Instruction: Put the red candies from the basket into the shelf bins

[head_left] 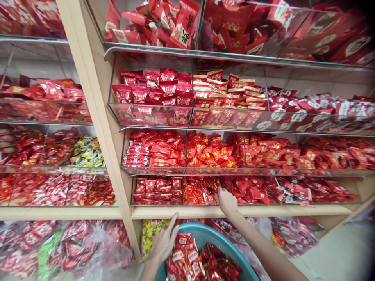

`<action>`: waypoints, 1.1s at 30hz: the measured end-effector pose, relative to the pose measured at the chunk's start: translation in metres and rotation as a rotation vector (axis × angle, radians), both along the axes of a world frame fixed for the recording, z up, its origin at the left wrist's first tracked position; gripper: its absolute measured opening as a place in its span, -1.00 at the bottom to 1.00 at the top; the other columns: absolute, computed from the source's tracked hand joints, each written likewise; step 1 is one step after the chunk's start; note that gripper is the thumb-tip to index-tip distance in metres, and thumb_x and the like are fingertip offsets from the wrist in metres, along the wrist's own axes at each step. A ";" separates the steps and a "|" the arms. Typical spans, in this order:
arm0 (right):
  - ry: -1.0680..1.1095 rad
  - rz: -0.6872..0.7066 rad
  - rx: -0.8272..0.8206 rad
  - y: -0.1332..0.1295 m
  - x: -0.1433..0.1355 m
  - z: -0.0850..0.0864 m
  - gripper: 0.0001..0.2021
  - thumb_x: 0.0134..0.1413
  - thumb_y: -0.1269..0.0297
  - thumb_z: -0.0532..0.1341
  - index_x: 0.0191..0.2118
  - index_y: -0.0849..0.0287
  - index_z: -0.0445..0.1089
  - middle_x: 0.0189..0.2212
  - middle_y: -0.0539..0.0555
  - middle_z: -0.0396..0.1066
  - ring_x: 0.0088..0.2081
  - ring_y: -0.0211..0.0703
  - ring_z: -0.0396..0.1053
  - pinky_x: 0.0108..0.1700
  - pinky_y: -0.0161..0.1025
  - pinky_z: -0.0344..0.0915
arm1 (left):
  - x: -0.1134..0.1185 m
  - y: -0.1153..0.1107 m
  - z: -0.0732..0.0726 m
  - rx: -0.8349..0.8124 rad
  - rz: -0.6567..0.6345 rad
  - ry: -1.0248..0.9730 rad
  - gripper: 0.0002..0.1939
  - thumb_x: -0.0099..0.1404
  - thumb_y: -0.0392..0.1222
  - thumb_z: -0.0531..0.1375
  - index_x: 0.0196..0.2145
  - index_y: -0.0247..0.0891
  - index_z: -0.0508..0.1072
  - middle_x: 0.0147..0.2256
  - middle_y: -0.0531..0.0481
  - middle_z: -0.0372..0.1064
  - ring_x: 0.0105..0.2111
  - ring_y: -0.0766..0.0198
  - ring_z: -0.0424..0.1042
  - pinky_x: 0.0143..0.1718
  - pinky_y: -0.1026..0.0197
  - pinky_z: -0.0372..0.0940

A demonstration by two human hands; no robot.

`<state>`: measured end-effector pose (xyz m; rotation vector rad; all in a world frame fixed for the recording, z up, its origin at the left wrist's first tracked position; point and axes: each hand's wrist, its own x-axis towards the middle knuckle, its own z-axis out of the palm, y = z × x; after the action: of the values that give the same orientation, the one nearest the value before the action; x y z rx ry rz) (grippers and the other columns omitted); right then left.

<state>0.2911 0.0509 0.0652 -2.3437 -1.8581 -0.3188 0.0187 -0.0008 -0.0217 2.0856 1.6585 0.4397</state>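
My right hand (227, 202) reaches to the front of the lowest glass-fronted shelf, its fingers curled. Right by its fingertips is a small red packet with a white label (209, 198); whether it is between the fingers I cannot tell. Orange-red wrapped sweets (195, 192) lie just left of that packet. My left hand (164, 242) is open, fingers stretched out, at the left rim of a teal plastic basket (224, 237). Inside the basket are red packets with white labels (187, 258) and dark red shiny packets (218, 262).
A wooden shelf edge (263, 210) runs between the basket and the lowest compartments. Glass-fronted shelves (228, 171) of red packets rise above, with a wooden upright (96, 125) at left. Bagged sweets (96, 246) and a yellow bag (154, 234) lie beneath.
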 end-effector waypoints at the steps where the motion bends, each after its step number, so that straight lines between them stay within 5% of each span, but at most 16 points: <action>1: 0.009 0.013 0.006 0.002 -0.001 0.001 -0.75 0.19 0.30 -0.05 -0.12 0.28 0.26 -0.27 0.23 0.38 -0.31 -0.07 0.44 -0.39 -0.28 0.23 | 0.000 0.000 0.000 0.001 0.001 0.000 -0.40 0.29 0.19 -0.35 0.24 0.05 -0.16 -0.24 0.01 0.47 -0.20 0.16 0.43 -0.21 0.23 0.19; 6: 0.074 0.093 0.022 0.026 -0.007 0.011 -0.74 0.19 0.28 -0.05 -0.08 0.13 0.28 -0.07 0.19 0.30 -0.25 -0.15 0.42 -0.34 -0.31 0.22 | 0.000 0.001 -0.002 -0.004 0.007 0.001 -0.40 0.29 0.19 -0.34 0.24 0.05 -0.16 -0.26 0.01 0.48 -0.20 0.16 0.43 -0.20 0.23 0.19; 16: 0.324 0.042 0.074 0.063 -0.010 0.005 -0.78 0.09 0.30 0.06 -0.25 0.20 0.43 -0.30 0.23 0.46 -0.28 -0.05 0.44 -0.38 -0.30 0.20 | -0.001 0.000 -0.001 -0.006 0.010 -0.018 -0.39 0.29 0.19 -0.33 0.24 0.02 -0.14 -0.28 0.00 0.47 -0.21 0.17 0.43 -0.21 0.26 0.19; 26: 0.552 0.232 0.364 0.031 0.019 0.023 -0.72 0.08 0.23 0.01 -0.40 0.22 0.42 -0.40 0.16 0.46 -0.41 -0.15 0.40 -0.35 -0.31 0.23 | -0.001 0.000 -0.002 0.003 0.002 -0.019 -0.41 0.30 0.18 -0.32 0.24 0.04 -0.13 -0.25 0.00 0.48 -0.19 0.19 0.43 -0.20 0.27 0.20; 33: 0.862 0.444 0.459 -0.035 0.000 0.018 -0.68 0.11 0.05 0.02 -0.43 0.18 0.32 -0.35 0.12 0.37 -0.42 -0.20 0.31 -0.38 -0.31 0.22 | -0.001 0.000 -0.001 0.005 -0.001 -0.015 -0.41 0.30 0.18 -0.32 0.24 0.03 -0.14 -0.22 -0.01 0.46 -0.16 0.19 0.42 -0.16 0.25 0.20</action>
<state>0.2911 0.0157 0.0837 -1.3689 -1.5553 0.2598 0.0175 -0.0008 -0.0229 2.0820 1.6488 0.4587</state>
